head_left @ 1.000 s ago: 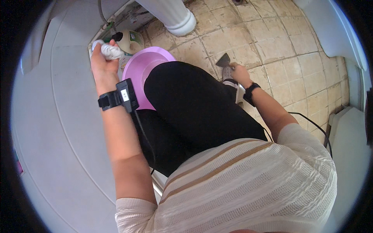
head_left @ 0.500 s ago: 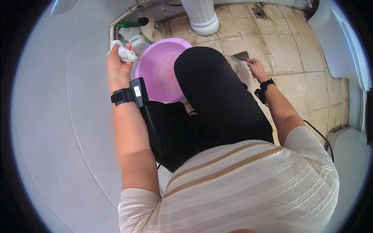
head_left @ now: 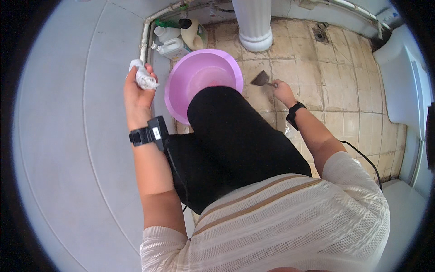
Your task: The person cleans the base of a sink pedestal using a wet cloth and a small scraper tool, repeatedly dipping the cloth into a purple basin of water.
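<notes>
My left hand (head_left: 139, 86) is closed round a crumpled white cloth (head_left: 146, 79), held up beside the pale grey wall. In my right hand (head_left: 284, 93) is the handle of a scraper with a flat, dark, flared blade (head_left: 260, 79). The blade points left, over or near the tiled floor (head_left: 319, 81); I cannot tell whether it touches. Between my two hands stands a pink-purple basin (head_left: 199, 72), partly hidden by my knee, with some reddish marks inside it.
Several plastic bottles (head_left: 174, 49) stand by the wall behind the basin. A white pedestal (head_left: 254, 29) rises beyond it. A floor drain (head_left: 321, 35) lies at the far right. White fixtures (head_left: 403, 77) line the right side, and a black cable (head_left: 369, 158) runs beside my right arm.
My right hand has moved left with the scraper, nearer the basin, and the blade has turned. The whole view has shifted slightly, and my left hand still holds the cloth.
</notes>
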`<state>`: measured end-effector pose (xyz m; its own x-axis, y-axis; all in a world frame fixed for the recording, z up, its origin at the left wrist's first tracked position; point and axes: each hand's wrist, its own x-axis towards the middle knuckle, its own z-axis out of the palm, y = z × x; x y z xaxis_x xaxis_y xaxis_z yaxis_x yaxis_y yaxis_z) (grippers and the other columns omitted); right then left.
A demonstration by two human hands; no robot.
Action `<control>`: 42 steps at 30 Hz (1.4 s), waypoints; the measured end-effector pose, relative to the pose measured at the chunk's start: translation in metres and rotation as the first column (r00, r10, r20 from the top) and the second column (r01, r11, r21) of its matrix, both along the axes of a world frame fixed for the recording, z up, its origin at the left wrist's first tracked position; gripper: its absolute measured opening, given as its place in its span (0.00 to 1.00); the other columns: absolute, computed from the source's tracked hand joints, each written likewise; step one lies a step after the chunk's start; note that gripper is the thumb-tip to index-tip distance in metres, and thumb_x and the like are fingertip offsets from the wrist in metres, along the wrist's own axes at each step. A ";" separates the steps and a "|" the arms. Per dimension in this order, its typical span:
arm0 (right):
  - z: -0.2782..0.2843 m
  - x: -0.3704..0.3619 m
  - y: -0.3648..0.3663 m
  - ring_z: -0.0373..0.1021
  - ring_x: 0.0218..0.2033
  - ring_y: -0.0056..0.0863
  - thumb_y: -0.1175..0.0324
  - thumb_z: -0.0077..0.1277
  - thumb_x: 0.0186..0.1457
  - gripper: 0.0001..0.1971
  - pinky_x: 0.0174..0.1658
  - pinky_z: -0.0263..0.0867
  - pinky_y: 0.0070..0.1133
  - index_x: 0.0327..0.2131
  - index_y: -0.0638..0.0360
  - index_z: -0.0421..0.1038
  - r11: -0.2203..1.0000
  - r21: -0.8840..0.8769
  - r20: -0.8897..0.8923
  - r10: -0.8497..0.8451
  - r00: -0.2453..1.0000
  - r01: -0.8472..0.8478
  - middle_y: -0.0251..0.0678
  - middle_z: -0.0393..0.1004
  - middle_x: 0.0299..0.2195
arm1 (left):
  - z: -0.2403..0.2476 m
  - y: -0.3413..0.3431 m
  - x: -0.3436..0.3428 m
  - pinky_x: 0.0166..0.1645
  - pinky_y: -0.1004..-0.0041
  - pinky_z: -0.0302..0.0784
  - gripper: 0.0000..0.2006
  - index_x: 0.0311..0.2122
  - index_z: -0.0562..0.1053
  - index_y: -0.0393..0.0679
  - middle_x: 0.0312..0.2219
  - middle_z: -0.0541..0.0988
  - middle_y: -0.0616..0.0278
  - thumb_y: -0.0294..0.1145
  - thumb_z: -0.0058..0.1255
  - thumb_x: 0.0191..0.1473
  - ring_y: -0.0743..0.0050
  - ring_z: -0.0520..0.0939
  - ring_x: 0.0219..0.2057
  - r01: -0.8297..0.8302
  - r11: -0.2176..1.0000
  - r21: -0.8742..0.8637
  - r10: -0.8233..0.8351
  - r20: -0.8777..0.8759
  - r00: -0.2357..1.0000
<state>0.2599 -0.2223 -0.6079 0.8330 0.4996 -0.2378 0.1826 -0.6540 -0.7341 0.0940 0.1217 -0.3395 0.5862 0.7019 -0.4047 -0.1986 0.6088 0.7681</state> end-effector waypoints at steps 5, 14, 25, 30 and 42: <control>-0.021 0.006 0.047 0.68 0.35 0.43 0.69 0.46 0.42 0.16 0.38 0.63 0.30 0.38 0.61 0.67 0.988 -0.102 -0.074 0.109 0.991 -0.116 0.49 0.71 0.32 | -0.013 0.007 -0.022 0.30 0.72 0.73 0.15 0.44 0.60 0.38 0.36 0.71 0.50 0.33 0.39 0.54 0.66 0.76 0.30 -0.030 0.999 0.009 0.031 -0.078 0.997; -0.041 0.044 0.104 0.67 0.38 0.42 0.66 0.44 0.44 0.16 0.39 0.63 0.32 0.40 0.56 0.67 0.986 -0.164 -0.092 0.028 0.995 -0.043 0.47 0.71 0.35 | -0.002 -0.014 -0.013 0.30 0.71 0.72 0.15 0.45 0.60 0.38 0.38 0.69 0.48 0.33 0.39 0.54 0.65 0.75 0.32 -0.107 0.993 -0.051 0.106 -0.019 0.994; -0.022 0.033 0.073 0.70 0.31 0.40 0.66 0.47 0.44 0.12 0.35 0.64 0.27 0.34 0.60 0.71 0.998 0.009 -0.048 0.059 0.997 -0.058 0.46 0.73 0.28 | 0.041 -0.069 0.062 0.33 0.66 0.71 0.15 0.44 0.59 0.36 0.34 0.70 0.51 0.31 0.39 0.52 0.61 0.74 0.32 0.044 0.999 -0.020 -0.040 0.170 0.985; -0.040 0.054 0.119 0.70 0.22 0.36 0.67 0.47 0.45 0.11 0.27 0.65 0.26 0.33 0.60 0.71 0.995 0.089 0.139 0.032 0.990 -0.045 0.45 0.72 0.23 | 0.012 -0.012 0.036 0.32 0.65 0.72 0.14 0.42 0.60 0.36 0.32 0.69 0.53 0.32 0.41 0.52 0.62 0.74 0.31 -0.008 1.000 0.006 0.008 0.079 0.997; -0.052 0.093 0.203 0.69 0.17 0.39 0.67 0.47 0.44 0.11 0.23 0.64 0.29 0.31 0.61 0.70 0.996 -0.032 0.041 -0.081 0.996 0.082 0.49 0.70 0.17 | -0.035 0.037 -0.031 0.32 0.74 0.72 0.18 0.46 0.60 0.36 0.35 0.69 0.57 0.33 0.43 0.52 0.70 0.73 0.31 -0.110 0.986 -0.121 0.108 -0.020 0.994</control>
